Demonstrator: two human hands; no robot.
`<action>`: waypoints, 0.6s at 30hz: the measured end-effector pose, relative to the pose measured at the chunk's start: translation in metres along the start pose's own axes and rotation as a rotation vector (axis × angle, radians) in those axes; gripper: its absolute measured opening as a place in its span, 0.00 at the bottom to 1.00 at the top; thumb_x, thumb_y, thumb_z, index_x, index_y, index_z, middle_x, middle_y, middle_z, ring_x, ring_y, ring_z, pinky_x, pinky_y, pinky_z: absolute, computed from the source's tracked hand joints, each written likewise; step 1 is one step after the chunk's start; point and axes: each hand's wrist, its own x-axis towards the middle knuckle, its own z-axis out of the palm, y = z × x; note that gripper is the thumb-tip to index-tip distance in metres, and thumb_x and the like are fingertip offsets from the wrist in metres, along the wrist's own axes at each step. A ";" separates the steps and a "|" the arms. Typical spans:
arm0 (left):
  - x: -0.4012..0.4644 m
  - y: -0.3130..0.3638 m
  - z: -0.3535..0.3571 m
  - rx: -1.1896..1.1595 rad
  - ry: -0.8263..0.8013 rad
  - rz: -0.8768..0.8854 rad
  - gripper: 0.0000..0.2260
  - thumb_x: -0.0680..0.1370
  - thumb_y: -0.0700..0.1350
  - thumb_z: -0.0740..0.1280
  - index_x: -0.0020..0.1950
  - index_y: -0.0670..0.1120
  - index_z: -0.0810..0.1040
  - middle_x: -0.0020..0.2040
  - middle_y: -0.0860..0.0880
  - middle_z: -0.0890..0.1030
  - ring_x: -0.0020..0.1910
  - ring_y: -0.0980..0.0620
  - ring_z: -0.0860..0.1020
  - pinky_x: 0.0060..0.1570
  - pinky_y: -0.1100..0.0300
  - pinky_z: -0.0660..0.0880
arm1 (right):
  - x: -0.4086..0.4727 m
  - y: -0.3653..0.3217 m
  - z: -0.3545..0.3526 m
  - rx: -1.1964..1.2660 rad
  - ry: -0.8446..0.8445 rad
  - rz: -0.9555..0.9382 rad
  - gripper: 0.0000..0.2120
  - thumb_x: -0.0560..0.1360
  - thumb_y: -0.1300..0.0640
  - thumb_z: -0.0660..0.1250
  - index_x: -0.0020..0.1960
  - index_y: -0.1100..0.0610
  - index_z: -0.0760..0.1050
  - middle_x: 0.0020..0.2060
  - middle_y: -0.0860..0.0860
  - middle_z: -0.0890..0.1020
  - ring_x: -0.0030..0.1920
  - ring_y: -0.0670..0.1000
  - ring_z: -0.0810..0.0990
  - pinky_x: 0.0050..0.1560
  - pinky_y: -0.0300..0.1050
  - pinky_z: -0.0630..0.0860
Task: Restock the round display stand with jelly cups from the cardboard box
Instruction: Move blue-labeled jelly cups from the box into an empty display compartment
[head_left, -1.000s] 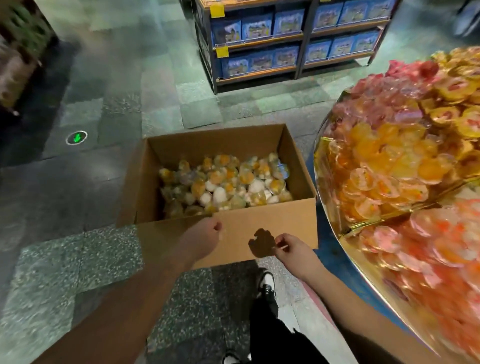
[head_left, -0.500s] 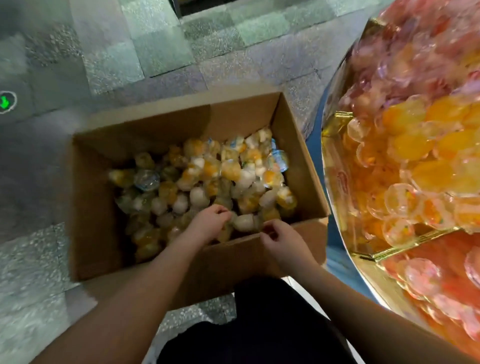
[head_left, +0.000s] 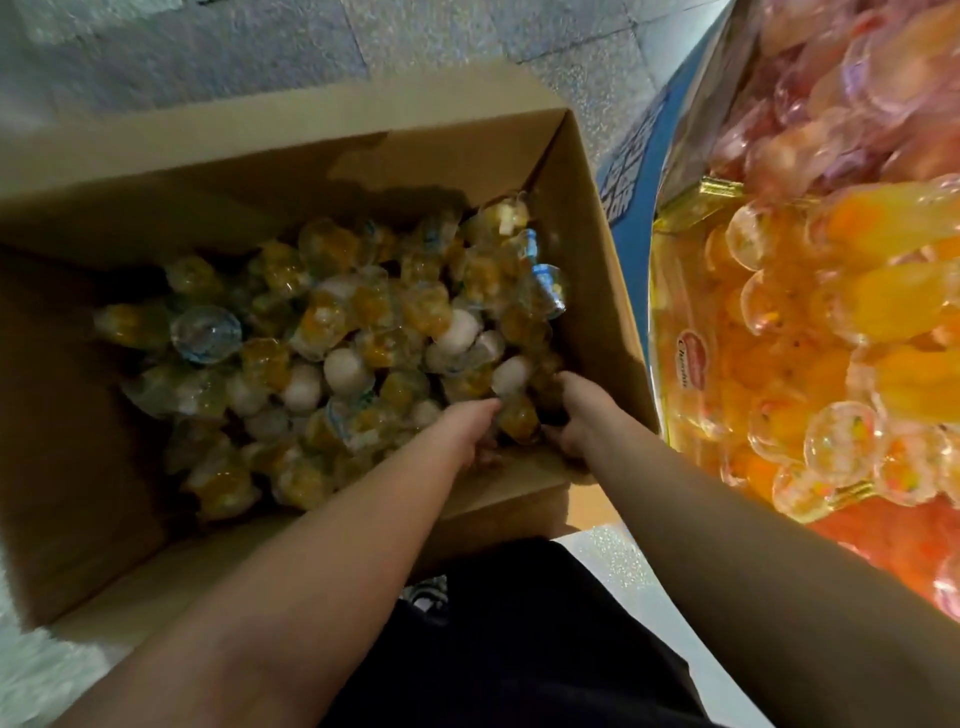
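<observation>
The cardboard box (head_left: 587, 260) sits open on the floor (head_left: 260, 62), pushed up just beside the round display stand (head_left: 675, 218), likely so the cups have only a short way to travel. Jelly cups (head_left: 332, 332), mostly yellow and white, lie loose in a heap inside the box, thickest toward the wall nearest the stand.

Both hands are down in that near corner of the box. The left hand (head_left: 475, 428) and the right hand (head_left: 576, 415) face each other with an orange-yellow cup (head_left: 517, 418) between them, and they look cupped inward as if to scoop a batch together instead of picking single cups. Their fingers are buried among the cups, so I cannot tell whether either hand has closed on anything.

The stand's section closest to the box is already heaped with orange cups (head_left: 831, 322), with pink ones (head_left: 841, 104) in the section beyond it.
</observation>
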 end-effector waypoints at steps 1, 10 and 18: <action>0.004 0.002 0.005 0.011 -0.020 -0.030 0.22 0.80 0.56 0.64 0.66 0.42 0.73 0.40 0.45 0.74 0.25 0.49 0.74 0.25 0.61 0.70 | 0.005 -0.001 0.003 0.030 -0.006 0.034 0.13 0.77 0.53 0.69 0.60 0.55 0.75 0.43 0.54 0.79 0.41 0.54 0.78 0.40 0.52 0.78; 0.030 0.010 0.034 0.051 0.007 -0.088 0.20 0.80 0.56 0.65 0.65 0.43 0.75 0.59 0.41 0.80 0.32 0.49 0.73 0.23 0.62 0.67 | 0.024 -0.002 0.015 0.286 0.027 0.154 0.16 0.78 0.47 0.68 0.60 0.56 0.77 0.54 0.57 0.82 0.39 0.56 0.77 0.37 0.48 0.75; 0.020 0.001 0.007 0.004 0.037 -0.075 0.17 0.78 0.52 0.70 0.60 0.43 0.74 0.51 0.41 0.82 0.36 0.49 0.78 0.27 0.61 0.72 | 0.007 0.003 0.002 0.362 0.049 0.130 0.09 0.79 0.53 0.67 0.45 0.57 0.72 0.38 0.53 0.74 0.36 0.50 0.73 0.27 0.42 0.69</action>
